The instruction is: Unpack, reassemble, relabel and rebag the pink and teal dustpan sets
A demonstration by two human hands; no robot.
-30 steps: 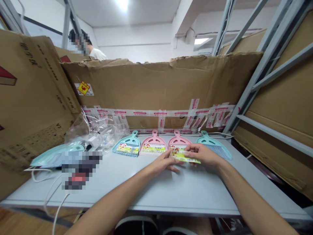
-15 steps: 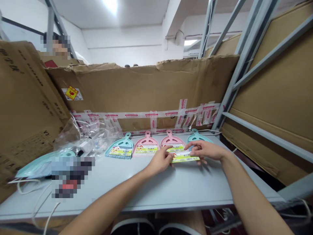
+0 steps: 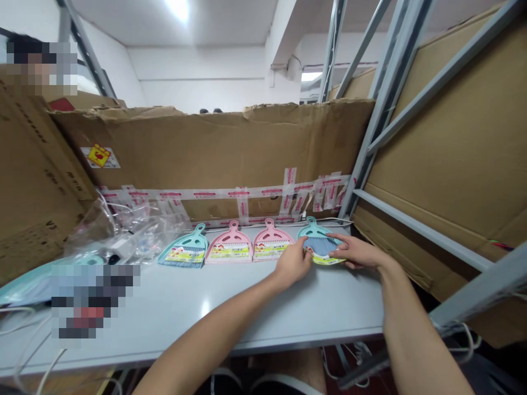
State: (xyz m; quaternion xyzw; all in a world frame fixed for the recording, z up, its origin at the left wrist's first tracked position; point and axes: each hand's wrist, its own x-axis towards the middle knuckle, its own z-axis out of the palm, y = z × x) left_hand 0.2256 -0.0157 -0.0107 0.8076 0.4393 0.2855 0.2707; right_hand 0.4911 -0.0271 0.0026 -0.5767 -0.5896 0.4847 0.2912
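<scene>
Labels (image 3: 229, 249), yellow-green, lay on three pink-and-teal plastic dustpans (image 3: 234, 231); my left hand (image 3: 293, 264) and right hand (image 3: 357, 252) held another label (image 3: 326, 260) over the teal fourth (image 3: 318, 244).

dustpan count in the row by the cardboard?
4, left to right: left teal dustpan, left pink dustpan, right pink dustpan, right teal dustpan, partly covered by the left hand and right hand. No others seem hidden there.

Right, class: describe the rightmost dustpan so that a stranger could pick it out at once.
Find the tall cardboard behind the grey table. In the row of four dustpans before it, go to the right end. That turquoise dustpan, beside a pink one, alone has the left hand and right hand at its label.
</scene>
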